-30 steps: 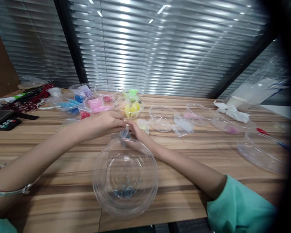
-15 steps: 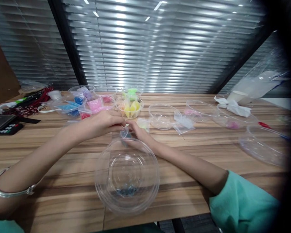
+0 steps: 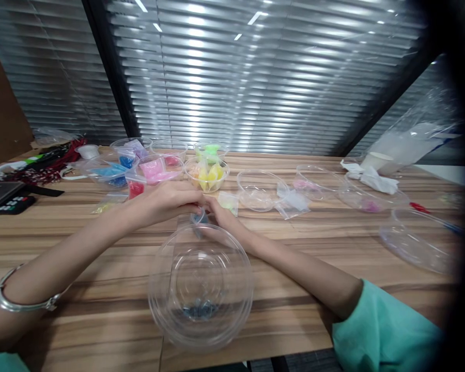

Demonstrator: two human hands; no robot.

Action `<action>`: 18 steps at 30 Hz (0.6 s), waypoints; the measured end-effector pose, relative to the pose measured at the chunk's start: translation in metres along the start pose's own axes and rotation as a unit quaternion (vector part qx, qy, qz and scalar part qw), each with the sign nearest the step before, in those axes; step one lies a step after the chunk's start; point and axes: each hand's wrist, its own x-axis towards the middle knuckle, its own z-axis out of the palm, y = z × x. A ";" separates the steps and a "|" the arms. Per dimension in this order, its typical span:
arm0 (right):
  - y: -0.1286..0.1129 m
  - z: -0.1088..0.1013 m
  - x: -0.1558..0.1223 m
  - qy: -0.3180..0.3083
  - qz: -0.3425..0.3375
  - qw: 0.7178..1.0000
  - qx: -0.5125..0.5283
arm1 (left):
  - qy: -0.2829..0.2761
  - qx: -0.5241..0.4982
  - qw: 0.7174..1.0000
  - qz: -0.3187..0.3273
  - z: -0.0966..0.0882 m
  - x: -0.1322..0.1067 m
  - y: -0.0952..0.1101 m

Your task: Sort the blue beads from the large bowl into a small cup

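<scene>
Behind the rim of a large clear round bowl [image 3: 160,315], my two hands meet over a small clear plastic bag [image 3: 198,219] with blue-grey contents. My left hand [image 3: 174,199] reaches in from the left, its fingers closed at the bag's round open mouth. From the right, my right hand [image 3: 219,213] grips the bag's other side, partly hidden by the bag and bowl rim. Several blue-grey translucent pieces [image 3: 201,309] lie on the bowl's bottom. The fingertips are too small to show whether a loose piece is between them.
Clear bowls with blue bags [image 3: 112,170], pink bags [image 3: 155,168] and yellow pieces [image 3: 209,178] stand behind my hands. Farther right are another clear bowl [image 3: 259,207], small zip bags [image 3: 292,201] and crumpled tissue [image 3: 380,181]. A black device [image 3: 8,201] and dark red cords [image 3: 54,163] lie left.
My left fingers have shifted slightly to the right and down at the bag's mouth, which shows more plainly. The view has tilted a little; the bowl and its pieces look much the same.
</scene>
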 end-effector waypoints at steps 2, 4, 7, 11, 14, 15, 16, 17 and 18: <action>0.001 0.001 0.000 0.008 -0.005 1.000 -0.010 | 0.017 0.002 1.000 0.014 0.004 -0.001 -0.002; 0.003 0.002 0.001 0.017 -0.017 1.000 -0.015 | 0.024 -0.009 1.000 0.003 0.006 -0.001 -0.001; 0.006 0.003 0.000 0.025 -0.025 0.999 -0.016 | 0.019 -0.038 0.998 -0.045 0.005 0.001 0.003; 0.009 0.004 -0.001 0.022 -0.016 1.000 -0.010 | -0.003 -0.085 0.992 -0.088 0.003 0.005 0.008; 0.008 0.004 -0.001 0.019 -0.012 1.000 0.016 | -0.012 -0.097 0.991 -0.091 0.004 0.004 0.005; 0.008 0.003 -0.002 0.019 -0.010 0.999 0.024 | -0.021 -0.097 0.991 -0.094 0.005 0.003 0.004; 0.007 0.003 -0.002 0.022 -0.007 0.999 0.029 | -0.033 -0.096 0.990 -0.096 0.005 0.002 0.003; 0.005 0.003 -0.002 0.023 -0.004 0.999 0.031 | -0.047 -0.094 0.989 -0.100 0.005 0.002 0.002; 0.004 0.003 -0.002 0.021 0.000 0.999 0.031 | -0.060 -0.093 0.989 -0.101 0.003 0.002 0.001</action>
